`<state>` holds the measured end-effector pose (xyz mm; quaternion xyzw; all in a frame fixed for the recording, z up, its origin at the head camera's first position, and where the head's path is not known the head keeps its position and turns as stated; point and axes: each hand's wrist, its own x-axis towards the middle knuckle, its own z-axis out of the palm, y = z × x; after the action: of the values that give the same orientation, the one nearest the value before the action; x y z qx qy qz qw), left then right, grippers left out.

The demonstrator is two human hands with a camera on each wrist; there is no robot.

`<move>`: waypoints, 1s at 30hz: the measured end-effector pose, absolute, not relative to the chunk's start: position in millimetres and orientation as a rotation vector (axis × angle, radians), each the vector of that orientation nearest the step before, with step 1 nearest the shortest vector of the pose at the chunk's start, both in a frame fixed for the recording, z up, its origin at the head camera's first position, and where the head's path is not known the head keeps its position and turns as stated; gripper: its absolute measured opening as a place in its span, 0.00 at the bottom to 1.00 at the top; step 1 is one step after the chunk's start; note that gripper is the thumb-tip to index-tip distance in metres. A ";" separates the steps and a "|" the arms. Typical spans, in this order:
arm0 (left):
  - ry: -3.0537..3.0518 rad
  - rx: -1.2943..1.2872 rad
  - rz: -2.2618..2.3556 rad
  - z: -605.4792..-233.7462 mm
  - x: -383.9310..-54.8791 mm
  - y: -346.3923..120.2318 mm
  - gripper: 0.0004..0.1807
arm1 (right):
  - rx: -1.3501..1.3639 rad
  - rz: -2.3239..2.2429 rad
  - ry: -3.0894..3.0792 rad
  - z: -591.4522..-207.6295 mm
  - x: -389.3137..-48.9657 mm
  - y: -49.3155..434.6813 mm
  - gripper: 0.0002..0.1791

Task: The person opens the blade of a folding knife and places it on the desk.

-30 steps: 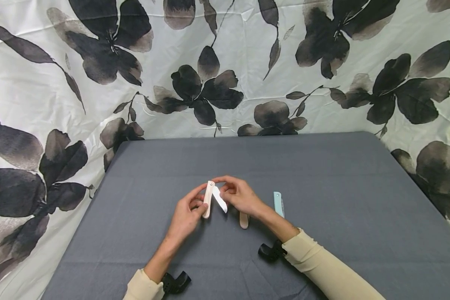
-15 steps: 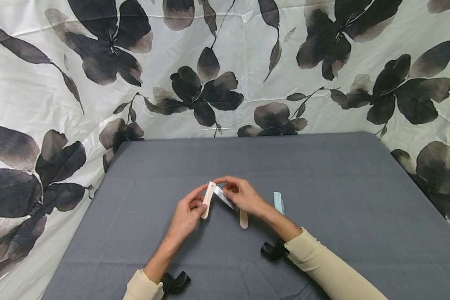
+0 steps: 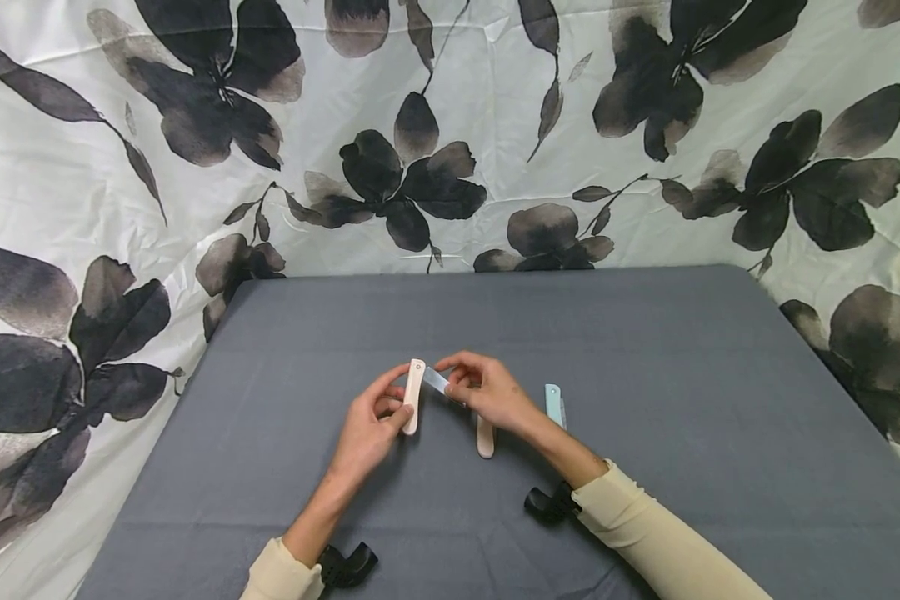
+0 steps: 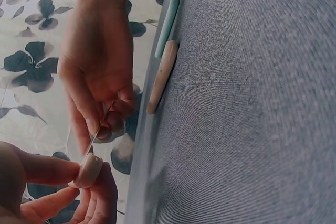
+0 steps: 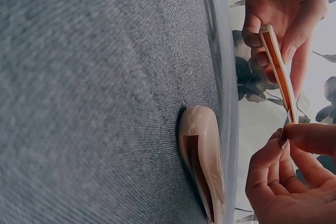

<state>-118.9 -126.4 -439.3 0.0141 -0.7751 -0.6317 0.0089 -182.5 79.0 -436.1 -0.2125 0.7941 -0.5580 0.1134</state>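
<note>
My left hand (image 3: 367,432) grips the pale pink handle of a folding knife (image 3: 414,398) above the table, thumb near its lower end. The blade (image 3: 435,380) stands partly unfolded, slanting down to the right from the handle's top. Thumb and fingers of my right hand (image 3: 497,397) pinch it, hiding its far end. In the right wrist view, the handle's long slot (image 5: 280,72) faces the camera. A second pinkish folding knife (image 3: 485,438) lies on the table, partly behind my right hand. Just beyond my right forearm lies a light blue folding knife (image 3: 553,403).
A grey cloth covers the table (image 3: 630,333). Behind it hangs a white curtain (image 3: 510,83) printed with dark flowers. Black wrist-worn devices (image 3: 348,567) sit below both forearms, close to the tabletop.
The blade has swung further out from the handle, up and to the right. My right hand has shifted slightly right along with it; the left hand has barely moved.
</note>
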 end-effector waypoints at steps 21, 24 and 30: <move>-2.467 -0.051 -1.998 -443.8 -113.5 -135.3 0.33 | -0.676 -1.604 2.391 -439.9 -178.1 84.0 0.14; -2.485 -0.059 -1.989 -445.0 -111.5 -136.2 0.33 | -0.674 -1.592 2.403 -440.1 -175.8 84.5 0.14; -2.505 -0.062 -1.982 -446.5 -107.1 -138.0 0.33 | -0.688 -1.580 2.420 -442.3 -173.0 84.5 0.14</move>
<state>-107.1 -138.0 -446.5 -0.0195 -0.7838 -0.6201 -0.0268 -173.0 84.5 -442.3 -0.2308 0.8116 -0.5299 0.0850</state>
